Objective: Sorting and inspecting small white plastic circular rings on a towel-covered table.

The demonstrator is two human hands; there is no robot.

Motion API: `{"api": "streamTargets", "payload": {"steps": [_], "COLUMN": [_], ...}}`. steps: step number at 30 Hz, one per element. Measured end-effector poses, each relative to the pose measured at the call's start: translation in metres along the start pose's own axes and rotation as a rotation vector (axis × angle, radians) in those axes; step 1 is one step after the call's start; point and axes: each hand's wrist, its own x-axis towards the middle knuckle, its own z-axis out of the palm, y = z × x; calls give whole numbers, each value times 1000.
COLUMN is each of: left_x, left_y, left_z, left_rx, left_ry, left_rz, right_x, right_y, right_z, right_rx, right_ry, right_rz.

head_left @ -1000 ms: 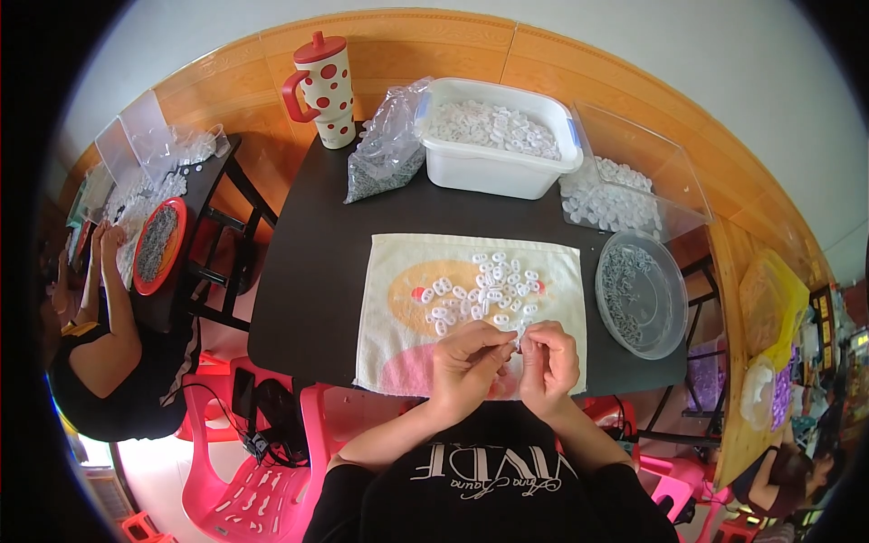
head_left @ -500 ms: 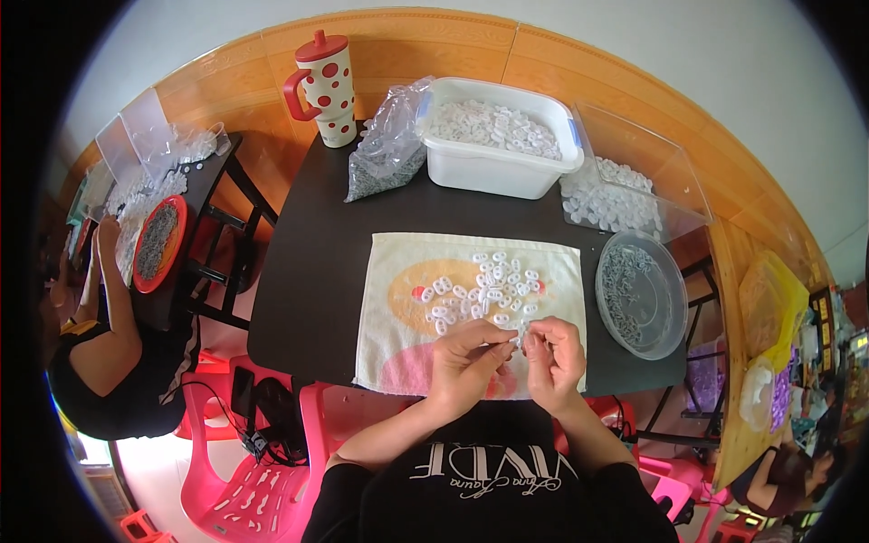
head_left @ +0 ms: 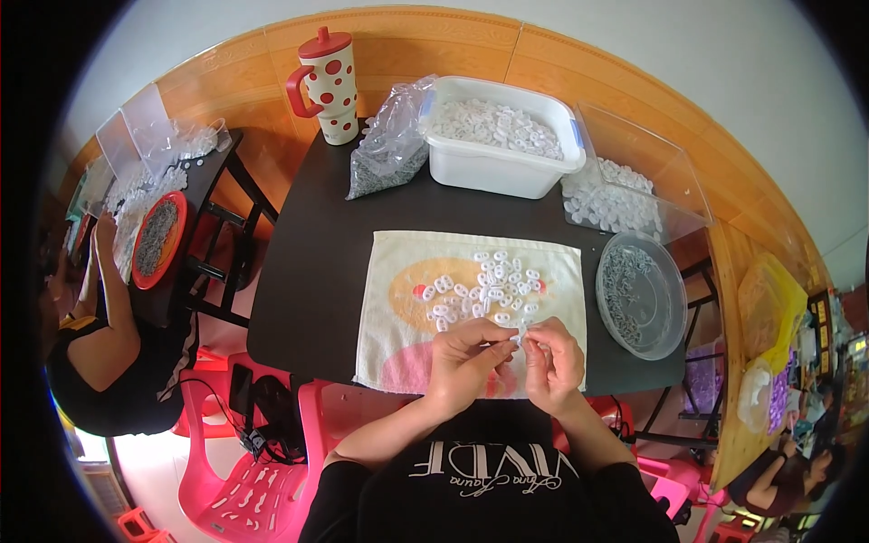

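Note:
Both hands meet over the near right part of a patterned towel [head_left: 389, 271] spread on the dark table. With thumb and forefinger pinched, my left hand [head_left: 466, 360] reaches toward the other hand's fingertips. My right hand [head_left: 554, 362] is pinched too, its tips almost touching the left's. Something small and pale shows between the fingertips, too small and covered to name. Just beyond the hands lies a loose pile of small white oval plastic pieces with holes [head_left: 489, 288]. Some pieces sit right against my fingers.
A white tub [head_left: 496, 172] of white pieces stands at the back, beside a bag of grey bits [head_left: 387, 172] and a dotted tumbler [head_left: 330, 90]. Right are a clear box [head_left: 611, 204] and a round tub of small metal parts [head_left: 665, 308]. Another person [head_left: 109, 353] works at the left.
My right fingertips have closed in slightly on the left ones. The pile and the containers have stayed where they were.

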Motion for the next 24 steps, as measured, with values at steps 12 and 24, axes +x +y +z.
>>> {"api": "streamTargets", "payload": {"steps": [12, 24], "left_x": [2, 1], "left_y": [-5, -2], "left_z": [-2, -1], "left_rx": [-140, -26], "left_ry": [-6, -6], "left_rz": [-78, 21], "right_x": [0, 5], "right_y": [19, 0], "right_z": [-4, -19], "right_rx": [-283, 172], "right_ry": [-73, -273], "right_rz": [-504, 421]}}
